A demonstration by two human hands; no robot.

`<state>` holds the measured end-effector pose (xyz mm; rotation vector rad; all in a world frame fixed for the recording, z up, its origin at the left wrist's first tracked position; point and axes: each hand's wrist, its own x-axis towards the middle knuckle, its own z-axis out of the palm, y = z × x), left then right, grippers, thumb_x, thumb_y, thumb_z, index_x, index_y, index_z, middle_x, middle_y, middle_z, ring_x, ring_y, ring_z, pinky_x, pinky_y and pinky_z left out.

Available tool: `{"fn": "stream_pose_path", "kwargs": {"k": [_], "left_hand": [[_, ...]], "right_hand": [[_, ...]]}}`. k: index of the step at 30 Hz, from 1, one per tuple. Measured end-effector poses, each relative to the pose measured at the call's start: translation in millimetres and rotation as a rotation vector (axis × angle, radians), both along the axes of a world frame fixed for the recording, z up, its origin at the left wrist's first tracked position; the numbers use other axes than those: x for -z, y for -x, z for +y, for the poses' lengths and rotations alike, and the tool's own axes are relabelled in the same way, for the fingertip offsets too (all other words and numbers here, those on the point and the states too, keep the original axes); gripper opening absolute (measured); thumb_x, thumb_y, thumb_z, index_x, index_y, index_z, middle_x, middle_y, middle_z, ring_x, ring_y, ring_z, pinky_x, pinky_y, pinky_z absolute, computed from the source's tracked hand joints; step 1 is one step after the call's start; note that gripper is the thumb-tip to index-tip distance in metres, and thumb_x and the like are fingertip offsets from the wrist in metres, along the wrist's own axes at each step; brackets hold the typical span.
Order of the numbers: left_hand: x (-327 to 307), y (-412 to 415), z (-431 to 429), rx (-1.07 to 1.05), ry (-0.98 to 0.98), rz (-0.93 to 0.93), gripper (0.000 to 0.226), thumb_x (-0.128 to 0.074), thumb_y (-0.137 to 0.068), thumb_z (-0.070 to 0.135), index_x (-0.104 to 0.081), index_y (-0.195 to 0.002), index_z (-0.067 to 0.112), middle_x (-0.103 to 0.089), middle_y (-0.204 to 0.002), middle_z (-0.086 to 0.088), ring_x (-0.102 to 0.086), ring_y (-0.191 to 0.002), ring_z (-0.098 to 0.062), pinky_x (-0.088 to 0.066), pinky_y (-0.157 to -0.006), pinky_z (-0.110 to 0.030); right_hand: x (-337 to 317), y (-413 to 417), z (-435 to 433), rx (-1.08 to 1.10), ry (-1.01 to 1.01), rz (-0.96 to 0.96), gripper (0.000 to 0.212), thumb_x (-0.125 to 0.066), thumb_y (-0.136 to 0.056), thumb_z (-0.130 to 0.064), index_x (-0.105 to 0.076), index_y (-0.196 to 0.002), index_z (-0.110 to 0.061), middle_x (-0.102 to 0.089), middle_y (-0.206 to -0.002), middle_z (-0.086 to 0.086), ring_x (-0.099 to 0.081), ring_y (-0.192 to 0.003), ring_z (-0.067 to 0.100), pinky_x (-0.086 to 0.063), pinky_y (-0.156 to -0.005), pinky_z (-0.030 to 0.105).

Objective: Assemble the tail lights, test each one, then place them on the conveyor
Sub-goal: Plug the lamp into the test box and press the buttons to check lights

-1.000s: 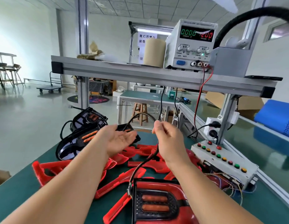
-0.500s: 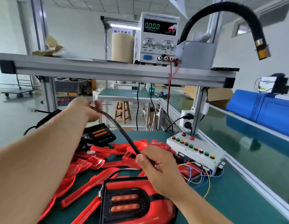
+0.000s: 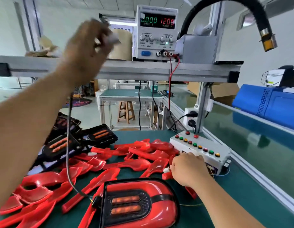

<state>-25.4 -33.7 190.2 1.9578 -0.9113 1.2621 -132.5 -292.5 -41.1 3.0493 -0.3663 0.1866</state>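
Since half a second ago my left hand (image 3: 88,46) has swung up from bench height to the level of the shelf, dragging the black cable (image 3: 69,145) taut behind it, while my right hand (image 3: 189,170) has let go of that cable and dropped to the near side of the button box (image 3: 207,150). I lift the cable high so its slack clears the loose red lenses (image 3: 126,165) heaped across the middle of the bench (image 3: 241,199) and the plug end comes free for testing. My left fingers look curled shut around something pale, probably the plug, though motion blur keeps me from being sure. My right hand pinches a small white connector (image 3: 166,170) just beside the box, I judge to mate it with the lamp's lead. The assembled tail light (image 3: 138,204) lies at the bench's near edge, lens up, cable still attached at its left side. On the shelf, the power supply (image 3: 156,32) shows no current.
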Motion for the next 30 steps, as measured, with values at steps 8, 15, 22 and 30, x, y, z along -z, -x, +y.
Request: {"fn": "stream_pose_path", "kwargs": {"k": [8,15,22,30], "left_hand": [[111.2,25.8,-55.6,0.181,-0.472,0.348,0.022,-0.071,-0.086,0.024,-0.072,-0.105,0.012,-0.061,-0.087,0.004,-0.053,-0.078,-0.009,-0.035,-0.065,-0.008],[174.4,19.4,-64.1,0.314,-0.499,0.778,0.018,-0.074,-0.084,0.026,-0.075,-0.102,0.023,-0.071,-0.091,0.013,-0.065,-0.088,-0.001,-0.048,-0.082,-0.017],[202.5,17.9,-67.7,0.366,-0.395,0.88,0.029,-0.073,-0.085,0.027,-0.065,-0.082,0.055,-0.068,-0.088,0.03,-0.064,-0.093,0.006,-0.046,-0.09,-0.016],[209.2,29.5,-74.4,0.456,-0.31,0.853,0.031,-0.072,-0.085,0.015,-0.07,-0.095,0.045,-0.069,-0.096,0.025,-0.063,-0.098,0.011,-0.043,-0.089,-0.005]], "right_hand": [[3.6,-2.1,-1.7,0.068,-0.037,0.065,0.035,-0.039,-0.099,-0.038,-0.063,-0.114,-0.018,-0.056,-0.121,0.007,-0.045,-0.117,0.029,-0.034,-0.097,0.048],[-0.3,4.8,-5.2,-0.024,-0.305,-0.226,0.025,-0.037,-0.102,-0.036,-0.051,-0.082,-0.029,-0.061,-0.094,-0.004,-0.055,-0.101,0.023,-0.034,-0.088,0.042],[-2.1,11.5,-7.0,-0.16,-0.633,-0.41,0.022,-0.045,-0.101,-0.03,-0.055,-0.083,-0.023,-0.053,-0.074,-0.011,-0.055,-0.087,0.022,-0.043,-0.089,0.046],[-1.7,12.6,-9.3,-0.218,-0.654,-0.483,0.02,-0.047,-0.101,-0.029,-0.052,-0.082,-0.026,-0.052,-0.076,-0.014,-0.054,-0.086,0.018,-0.044,-0.089,0.047]]}}
